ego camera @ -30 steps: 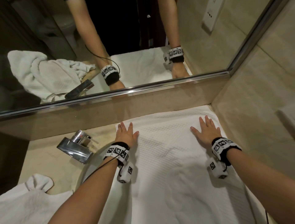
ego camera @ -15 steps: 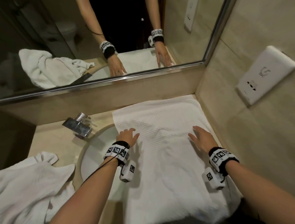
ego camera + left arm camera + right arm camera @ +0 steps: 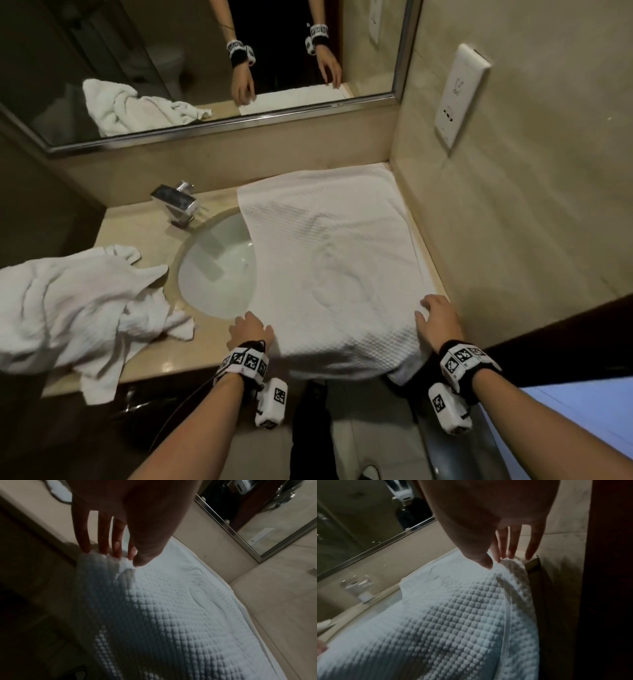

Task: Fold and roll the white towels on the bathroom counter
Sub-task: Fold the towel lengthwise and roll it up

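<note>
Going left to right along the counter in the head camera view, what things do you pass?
Crumpled towel → faucet → sink → flat towel spread over the counter's right part → wall socket plate.

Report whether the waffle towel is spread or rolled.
Spread: the waffle towel lies flat across the counter, near end draping over the front edge.

Your spread towel (image 3: 329, 267) lies on the counter (image 3: 144, 226) in the far right corner, overlapping the sink (image 3: 215, 270). The faucet (image 3: 176, 204) sits behind the sink; the crumpled towel (image 3: 68, 308) lies left.
</note>
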